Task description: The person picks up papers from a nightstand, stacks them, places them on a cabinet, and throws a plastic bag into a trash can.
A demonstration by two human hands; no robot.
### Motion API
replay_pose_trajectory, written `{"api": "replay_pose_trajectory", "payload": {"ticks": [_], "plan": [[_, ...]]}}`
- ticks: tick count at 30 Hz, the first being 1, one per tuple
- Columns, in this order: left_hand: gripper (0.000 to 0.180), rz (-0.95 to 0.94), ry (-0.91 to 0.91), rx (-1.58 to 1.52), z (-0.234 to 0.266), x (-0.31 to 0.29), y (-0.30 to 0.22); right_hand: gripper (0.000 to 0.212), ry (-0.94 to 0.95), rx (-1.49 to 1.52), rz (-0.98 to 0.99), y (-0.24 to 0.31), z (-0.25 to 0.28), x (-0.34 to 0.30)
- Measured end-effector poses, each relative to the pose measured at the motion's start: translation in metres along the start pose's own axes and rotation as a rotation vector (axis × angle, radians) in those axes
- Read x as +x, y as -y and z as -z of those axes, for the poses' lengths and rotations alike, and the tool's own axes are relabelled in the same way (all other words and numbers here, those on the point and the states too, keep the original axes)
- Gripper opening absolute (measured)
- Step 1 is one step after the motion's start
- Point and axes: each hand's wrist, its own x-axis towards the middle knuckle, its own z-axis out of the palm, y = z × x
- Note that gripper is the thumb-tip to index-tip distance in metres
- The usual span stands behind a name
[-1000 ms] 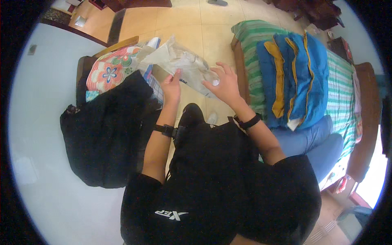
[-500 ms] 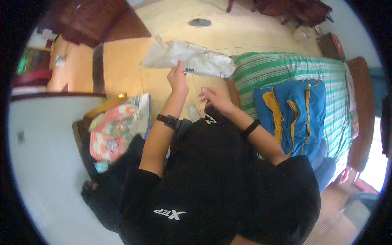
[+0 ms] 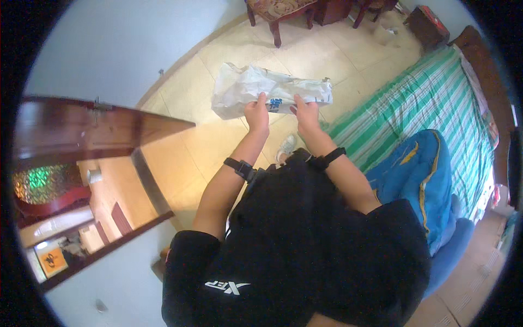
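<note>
A crumpled white plastic bag (image 3: 245, 86) with blue print is stretched out sideways in front of me, above the tiled floor. My left hand (image 3: 257, 113) grips its near edge left of the middle, thumb on top. Farther right along that edge, my right hand (image 3: 306, 113) holds the bag the same way, thumb up and fingers curled beneath. The undersides of both hands' fingers are partly hidden by the bag. Whether anything lies inside it I cannot tell.
To the right stands a bed with a green-and-white striped sheet (image 3: 376, 120), a blue quilt with yellow trim (image 3: 414, 169) near me. An open brown wooden door (image 3: 81, 128) and doorway are at left. Ahead are a carved stool (image 3: 278, 11) and a dark cabinet (image 3: 427, 30).
My right hand, empty before, has moved forward and taken hold of the bag. My view has turned right; the floral cloth at left and the grey slipper are out of sight.
</note>
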Motion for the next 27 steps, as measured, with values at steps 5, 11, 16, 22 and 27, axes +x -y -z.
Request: {"api": "replay_pose_trajectory", "payload": {"ticks": [5,11,16,22,27], "plan": [[0.043,0.096,0.03,0.072,-0.044,0.078,-0.03,0.013,0.051,-0.349,0.206,0.021,-0.03,0.092],[0.04,0.036,0.109,0.298,-0.097,0.157,-0.052,0.031,0.02,-0.885,0.153,0.083,-0.057,0.161],[0.033,-0.025,0.313,0.436,-0.163,0.216,-0.085,0.036,0.036,-1.056,0.273,0.119,-0.055,0.235],[0.033,0.024,0.642,0.455,-0.219,0.262,-0.111,0.039,-0.033,-1.155,0.137,0.194,-0.074,0.239],[0.033,-0.15,0.974,0.71,-0.29,0.265,-0.179,0.049,-0.074,-1.099,0.208,0.249,-0.051,0.255]]}}
